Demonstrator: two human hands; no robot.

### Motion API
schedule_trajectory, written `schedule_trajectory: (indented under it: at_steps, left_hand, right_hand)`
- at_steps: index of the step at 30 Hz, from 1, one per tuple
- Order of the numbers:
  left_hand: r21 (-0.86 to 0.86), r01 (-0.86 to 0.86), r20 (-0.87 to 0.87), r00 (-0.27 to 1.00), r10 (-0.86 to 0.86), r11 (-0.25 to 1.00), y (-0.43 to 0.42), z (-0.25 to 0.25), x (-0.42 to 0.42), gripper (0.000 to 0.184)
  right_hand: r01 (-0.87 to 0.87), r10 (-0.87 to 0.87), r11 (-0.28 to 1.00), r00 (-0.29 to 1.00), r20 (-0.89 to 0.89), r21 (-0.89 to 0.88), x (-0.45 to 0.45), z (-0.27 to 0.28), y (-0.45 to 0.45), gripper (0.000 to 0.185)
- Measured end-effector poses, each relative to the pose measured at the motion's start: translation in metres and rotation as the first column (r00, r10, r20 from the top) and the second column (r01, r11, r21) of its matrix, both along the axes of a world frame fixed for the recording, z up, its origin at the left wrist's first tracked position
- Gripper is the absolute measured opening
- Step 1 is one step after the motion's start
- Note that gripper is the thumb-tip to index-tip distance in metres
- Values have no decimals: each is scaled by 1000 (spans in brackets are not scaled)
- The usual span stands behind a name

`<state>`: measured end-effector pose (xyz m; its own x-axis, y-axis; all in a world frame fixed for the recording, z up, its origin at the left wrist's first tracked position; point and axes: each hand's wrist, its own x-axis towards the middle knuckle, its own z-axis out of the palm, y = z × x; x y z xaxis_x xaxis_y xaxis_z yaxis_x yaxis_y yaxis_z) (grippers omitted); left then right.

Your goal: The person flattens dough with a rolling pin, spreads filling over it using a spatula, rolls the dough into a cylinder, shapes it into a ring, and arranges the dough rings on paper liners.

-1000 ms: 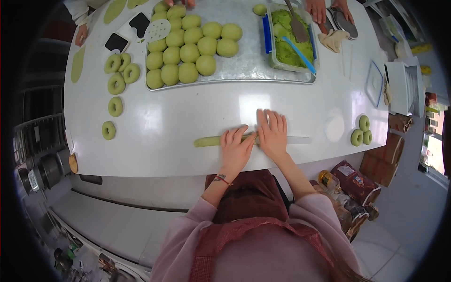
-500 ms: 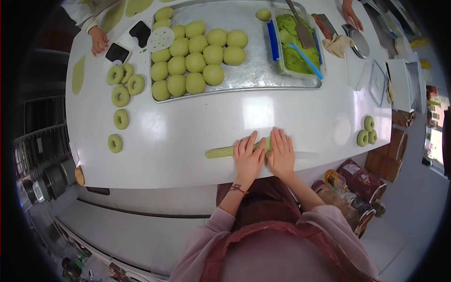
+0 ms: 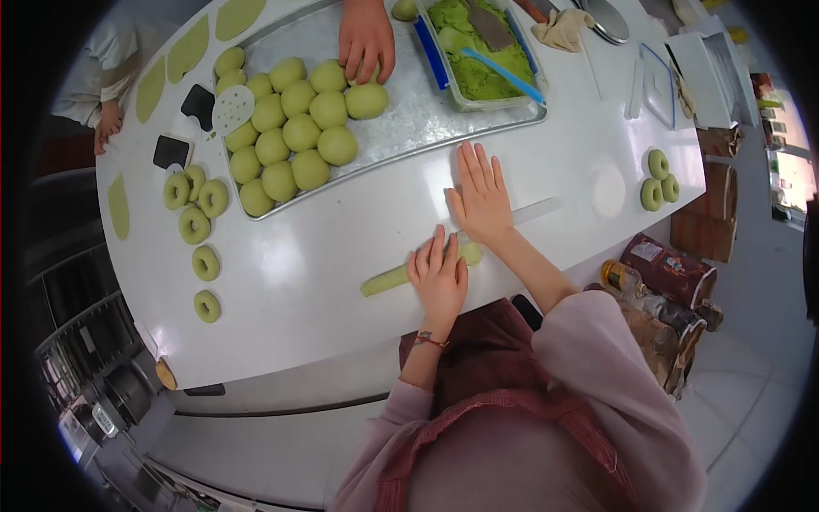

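Observation:
A rolled length of pale green dough lies on the white table in front of me. My left hand rests across it with the fingers extended; the roll's right end shows just past that hand. Beyond the roll, my right hand is open, palm down and fingers spread, off the dough and near the tray's front edge. Whether its palm touches the table I cannot tell. Beside the right wrist is a pale, see-through strip.
A metal tray bears several green dough balls; a co-worker's hand touches one. A tub of green filling with a blue spatula stands there. Dough rings lie left, three smaller rings right.
My right hand has lifted off the dough and moved forward, while my left stays on it. A co-worker's hand has come over the tray. The whole view has turned and shifted.

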<state>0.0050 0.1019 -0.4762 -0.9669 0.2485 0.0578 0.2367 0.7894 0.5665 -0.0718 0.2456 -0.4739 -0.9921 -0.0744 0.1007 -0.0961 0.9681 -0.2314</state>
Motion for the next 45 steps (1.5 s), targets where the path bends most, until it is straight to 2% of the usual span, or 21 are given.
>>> schedule_trajectory:
  at_steps: [1,5,7,10,12,17,20,23,25,26,28,32,33,35,38,39,40,41,42,44,45]
  left_hand:
    - [0,-2,1,1000,2,1000,0,1,2,44]
    - [2,29,-20,999,-28,1000,-2,-3,-1,46]
    - [-15,32,-34,999,-32,999,-2,-4,3,47]
    - [-26,35,14,999,-34,999,-3,-2,2,47]
    - [-36,37,13,999,-36,999,-4,-2,3,47]
    - [-31,47,-19,999,-47,998,-5,-5,6,46]
    - [-26,38,-11,999,-38,999,-3,-6,2,47]
    - [-59,43,-20,999,-44,997,-3,2,2,46]
    - [-237,-9,-122,992,-20,971,3,16,2,42]
    - [-232,-17,-127,992,-13,972,4,15,1,42]
    - [-58,189,-160,968,-196,980,3,4,-3,41]
    - [-96,358,-231,899,-371,929,7,-20,-8,43]
    - [-158,354,-223,896,-383,922,6,-24,-5,44]
    - [-232,334,-227,895,-384,914,3,-24,-3,46]
    - [-275,260,-226,918,-326,925,11,-16,2,47]
    - [-280,259,-214,922,-323,924,12,-18,5,48]
    - [-284,256,-206,925,-319,924,13,-20,5,49]
    - [-377,335,-51,923,-380,864,11,-26,9,51]
    - [-363,298,-139,920,-368,883,12,-38,10,53]
    - [-362,264,-212,911,-355,894,13,-41,9,58]
    - [-370,254,-220,911,-350,894,13,-39,9,58]
  right_hand:
    - [54,-58,997,995,-77,-49,-4,0,0,62]
    - [-3,3,1000,1000,4,-21,105,-19,1,58]
    - [33,-42,994,996,83,107,53,-4,-1,59]
    - [146,-143,988,987,-66,43,-24,-6,0,66]
    - [120,-117,993,988,-100,23,1,-5,0,66]
    - [24,-28,999,997,74,48,84,-6,2,55]
    - [136,-135,991,987,-88,-2,-9,-5,-1,61]
    - [117,-120,993,987,-104,-32,-10,-5,1,65]
    - [87,-88,994,996,-6,-61,46,-8,4,63]
    - [34,-32,997,999,27,-74,76,-4,7,61]
    - [-115,119,990,992,40,-76,122,1,20,57]
    - [-346,350,935,935,52,-78,142,-17,71,44]
    - [-271,262,953,962,-83,-135,125,-7,75,41]
    - [37,-64,983,987,-144,-178,92,-11,83,45]
    - [213,-236,960,965,-116,-182,48,-8,87,47]
    - [198,-219,973,954,-205,-117,41,3,69,47]
    - [117,-152,965,979,-135,-236,36,7,35,49]
    - [44,-73,934,995,-71,-354,37,9,-9,51]
    - [-65,169,899,963,207,-433,43,7,-55,57]
    - [-540,602,702,798,-17,-464,50,-15,-132,62]
    - [-507,621,716,776,106,-480,36,-16,-151,64]
